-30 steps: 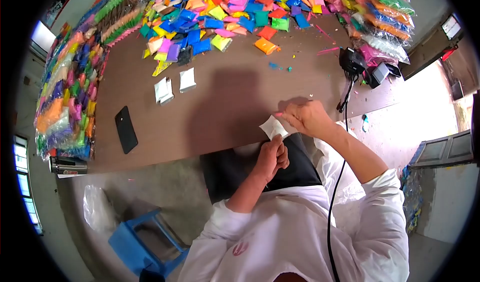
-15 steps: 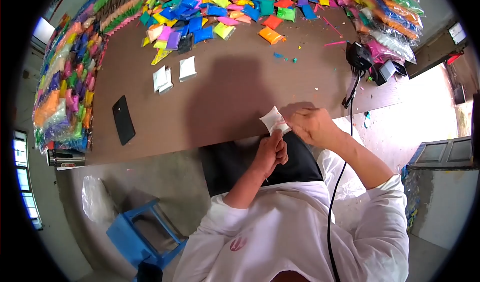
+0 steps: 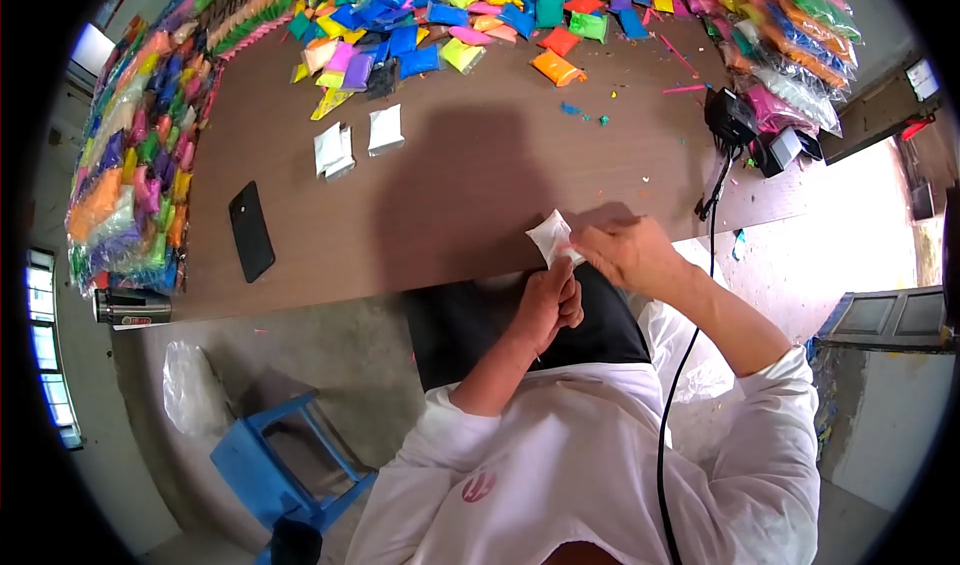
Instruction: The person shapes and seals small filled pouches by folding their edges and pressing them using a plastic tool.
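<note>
A small white packet (image 3: pixel 551 235) is held at the table's front edge, above my lap. My left hand (image 3: pixel 548 305) grips its lower corner between thumb and fingers. My right hand (image 3: pixel 625 256) is closed, its fingertips against the packet's right side; a bit of pink shows at the fingertips, too small to make out. Farther left on the brown table (image 3: pixel 480 185) lie more white packets, a single one (image 3: pixel 385 130) and an overlapping pair (image 3: pixel 333 152).
Many coloured packets (image 3: pixel 420 62) cover the table's back. Bagged packets are stacked left (image 3: pixel 130 185) and right (image 3: pixel 800 35). A black phone (image 3: pixel 251 232), a metal flask (image 3: pixel 133 308), a black adapter (image 3: pixel 731 117) with a cable and a blue stool (image 3: pixel 255 475) are also present.
My right hand has moved in against the white packet from a little above and beside it. The pink bit at its fingertips is now over the packet. The whole view has shifted slightly.
</note>
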Available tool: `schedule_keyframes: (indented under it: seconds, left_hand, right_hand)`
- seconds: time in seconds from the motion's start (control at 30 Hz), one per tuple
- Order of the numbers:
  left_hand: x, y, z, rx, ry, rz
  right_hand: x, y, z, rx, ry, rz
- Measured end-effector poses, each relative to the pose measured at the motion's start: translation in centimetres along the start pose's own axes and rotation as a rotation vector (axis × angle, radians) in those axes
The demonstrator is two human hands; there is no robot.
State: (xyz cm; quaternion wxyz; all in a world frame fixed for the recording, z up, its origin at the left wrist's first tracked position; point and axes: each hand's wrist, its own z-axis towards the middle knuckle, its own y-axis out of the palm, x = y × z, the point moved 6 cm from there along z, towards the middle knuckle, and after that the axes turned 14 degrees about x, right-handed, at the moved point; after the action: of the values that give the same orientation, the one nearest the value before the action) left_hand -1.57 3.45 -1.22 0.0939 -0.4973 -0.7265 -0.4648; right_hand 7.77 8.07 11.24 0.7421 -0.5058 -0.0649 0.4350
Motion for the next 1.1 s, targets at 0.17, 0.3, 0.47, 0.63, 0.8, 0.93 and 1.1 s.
schedule_keyframes:
  seconds: [0.17, 0.3, 0.47, 0.63, 0.8, 0.93, 1.1]
  left_hand:
    - [0.3, 0.8, 0.3, 0.006, -0.012, -0.049]
    - [0.1, 0.9, 0.4, 0.029, -0.017, -0.064]
    - [-0.4, 0.5, -0.1, 0.017, -0.026, -0.010]
    - [0.2, 1.3, 0.2, 0.034, -0.024, -0.045]
    - [0.7, 1.6, 0.3, 0.004, 0.000, 0.014]
    - [-0.3, 0.7, 0.0, -0.002, 0.004, -0.010]
    - [0.9, 1.5, 0.4, 0.006, -0.013, -0.009]
  right_hand:
    - [0.7, 1.7, 0.8, 0.054, -0.127, -0.001]
    - [2.7, 1.7, 1.5, 0.047, -0.004, -0.192]
    - [2.3, 0.3, 1.1, 0.139, 0.069, -0.059]
    - [2.3, 2.4, 0.8, 0.138, 0.012, 0.045]
    - [5.7, 1.3, 1.5, 0.190, 0.178, -0.093]
    - [2.3, 0.6, 0.9, 0.214, 0.076, 0.011]
    - [2.9, 2.6, 1.2, 0.141, 0.027, -0.069]
